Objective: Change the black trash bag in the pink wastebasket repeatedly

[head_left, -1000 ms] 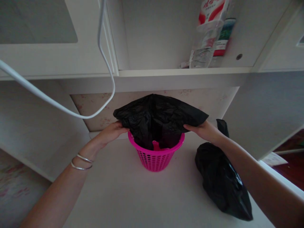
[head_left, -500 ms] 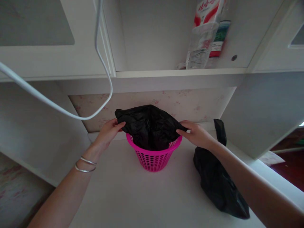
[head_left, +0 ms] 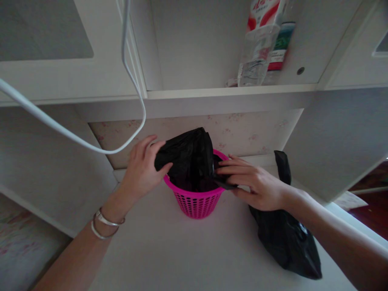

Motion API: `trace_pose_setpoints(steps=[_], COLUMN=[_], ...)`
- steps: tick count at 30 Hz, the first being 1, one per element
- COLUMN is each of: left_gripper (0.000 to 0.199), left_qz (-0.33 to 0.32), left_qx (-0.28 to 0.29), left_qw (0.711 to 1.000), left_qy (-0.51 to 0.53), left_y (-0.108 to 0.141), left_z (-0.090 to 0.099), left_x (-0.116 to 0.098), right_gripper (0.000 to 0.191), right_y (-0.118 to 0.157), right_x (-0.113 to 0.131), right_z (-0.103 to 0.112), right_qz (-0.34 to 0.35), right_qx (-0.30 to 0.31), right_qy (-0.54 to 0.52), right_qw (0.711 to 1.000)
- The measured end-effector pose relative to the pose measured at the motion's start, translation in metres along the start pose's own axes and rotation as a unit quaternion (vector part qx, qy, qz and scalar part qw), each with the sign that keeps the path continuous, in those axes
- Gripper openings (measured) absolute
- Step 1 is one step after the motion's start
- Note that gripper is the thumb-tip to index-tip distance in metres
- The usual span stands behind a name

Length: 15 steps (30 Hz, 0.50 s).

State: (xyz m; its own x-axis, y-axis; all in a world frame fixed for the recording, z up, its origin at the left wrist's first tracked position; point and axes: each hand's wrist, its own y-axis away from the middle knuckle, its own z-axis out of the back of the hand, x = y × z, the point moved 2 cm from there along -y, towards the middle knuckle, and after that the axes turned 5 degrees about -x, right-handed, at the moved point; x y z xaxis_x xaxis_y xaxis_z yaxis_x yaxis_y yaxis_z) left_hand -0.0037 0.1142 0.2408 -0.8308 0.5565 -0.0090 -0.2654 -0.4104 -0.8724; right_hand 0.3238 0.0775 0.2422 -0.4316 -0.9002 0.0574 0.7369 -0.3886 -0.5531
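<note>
A pink perforated basket (head_left: 198,204) stands upright on the white surface. Inside it, and rising above its back left rim, is a black plastic bag (head_left: 186,153). My left hand (head_left: 145,163) is at the bag's left edge, thumb and fingers apart around the plastic, which it touches. At the basket's right rim, my right hand (head_left: 248,178) has its fingers stretched over the bag's right edge, with a black flap between thumb and fingers. Two silver bangles circle my left wrist.
Another black bag (head_left: 285,238) lies on the white surface (head_left: 169,250) under my right forearm. A white cable (head_left: 75,137) loops in front at the left. The shelf (head_left: 194,93) above holds a clear container (head_left: 257,56) and packages.
My left hand has risen slightly and opened its fingers. The right hand has spread over the rim, and the bag's right side has dropped from its stretched position.
</note>
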Motion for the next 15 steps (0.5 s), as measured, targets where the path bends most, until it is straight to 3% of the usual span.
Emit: trace_pose_setpoints(steps=[2,4,7,12,15], left_gripper=[0.061,0.059,0.038,0.032,0.028], left_qz=[-0.152,-0.249,-0.297,-0.295,-0.263], left_qx=[0.041,0.083,0.144,0.155,0.184], left_qw=[0.986,0.963,0.943,0.934,0.934], left_qy=[-0.054,-0.059,-0.035,-0.133,-0.159], left_y=[-0.004,-0.002,0.007,0.026,0.043], left_z=[0.009,0.012,0.01,0.015,0.022], left_x=[-0.044,-0.082,-0.112,-0.101,-0.088], right_gripper=[0.024,0.021,0.014,0.022,0.026], right_y=[-0.006,-0.011,-0.012,0.004,0.019], right_x=[0.022,0.038,0.047,0.033,0.019], right_z=[-0.009,-0.019,-0.029,-0.021,-0.019], right_qz=[0.026,0.045,0.072,0.054,0.025], right_qx=[0.038,0.055,0.059,0.039,0.063], right_qy=[-0.014,-0.013,0.018,0.065,0.085], right_qw=[0.999,0.997,0.995,0.996,0.994])
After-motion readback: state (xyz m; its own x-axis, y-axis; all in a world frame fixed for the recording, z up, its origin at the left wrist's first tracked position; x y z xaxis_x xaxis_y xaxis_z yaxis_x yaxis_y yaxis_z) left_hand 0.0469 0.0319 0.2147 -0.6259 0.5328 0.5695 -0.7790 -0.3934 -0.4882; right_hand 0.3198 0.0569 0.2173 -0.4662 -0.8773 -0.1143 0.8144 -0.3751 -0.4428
